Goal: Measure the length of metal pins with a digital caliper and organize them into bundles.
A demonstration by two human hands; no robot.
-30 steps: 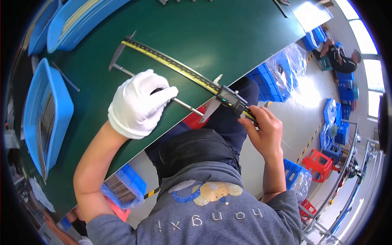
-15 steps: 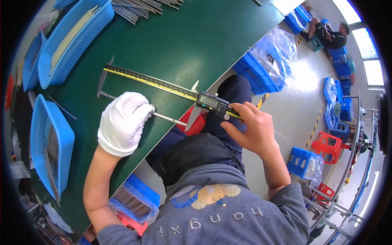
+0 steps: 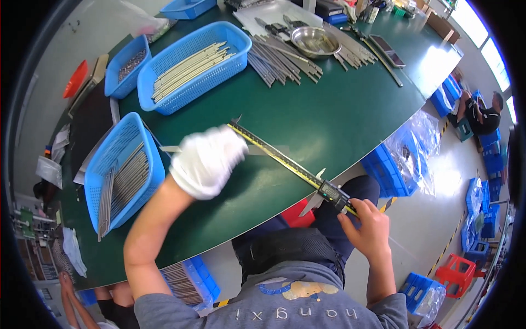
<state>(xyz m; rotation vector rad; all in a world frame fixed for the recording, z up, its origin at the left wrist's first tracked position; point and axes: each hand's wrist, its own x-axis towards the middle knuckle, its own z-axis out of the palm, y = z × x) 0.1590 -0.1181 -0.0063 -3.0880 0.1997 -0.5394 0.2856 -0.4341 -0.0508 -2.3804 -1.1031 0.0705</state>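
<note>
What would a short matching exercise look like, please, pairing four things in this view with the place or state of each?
Things:
1. Digital caliper
2. Left hand
3. Metal bowl
4. Pale yellow rods

Places or states:
A. Inside a blue basket
B. In the bare right hand
C. Among loose grey rods on the green table
D. Covered by a white glove

Pairs: 1-B, 2-D, 3-C, 4-A

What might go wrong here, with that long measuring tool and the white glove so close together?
The display end of the caliper juts past the table edge; if the right hand slackens, it might drop.
The rod that the blurred left hand seems to grip might knock the caliper.
Rods poking over the blue basket rim might get bumped.
</note>
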